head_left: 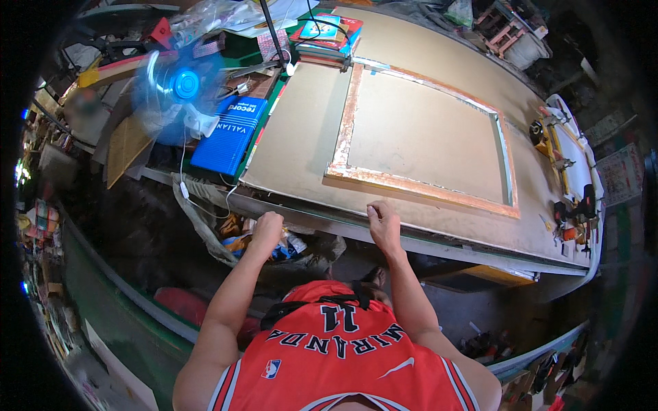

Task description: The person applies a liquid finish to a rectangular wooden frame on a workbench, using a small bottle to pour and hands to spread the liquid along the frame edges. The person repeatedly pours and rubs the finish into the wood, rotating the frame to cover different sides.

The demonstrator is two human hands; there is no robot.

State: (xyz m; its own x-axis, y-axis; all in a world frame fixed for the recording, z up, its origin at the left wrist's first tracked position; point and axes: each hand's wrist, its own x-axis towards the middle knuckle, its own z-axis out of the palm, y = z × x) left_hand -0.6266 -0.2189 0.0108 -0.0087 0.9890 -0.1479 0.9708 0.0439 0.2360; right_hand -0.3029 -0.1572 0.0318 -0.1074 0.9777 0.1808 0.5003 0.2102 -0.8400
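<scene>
A rectangular wooden frame with worn, patchy paint lies flat on the pale tabletop board. My right hand is at the board's front edge, just short of the frame's near rail, its fingers curled in and nothing seen in them. Over the gap in front of the table hovers my left hand, closed like a loose fist, with no object showing. Below and beside it hangs a cloth-sided sack holding crumpled wrappers. Neither hand touches the frame.
A blue fan and a blue record book sit at the left. Stacked books stand behind the frame. At the right end are clamp-like tools and a black-and-orange power tool. A white cord dangles off the table's left front.
</scene>
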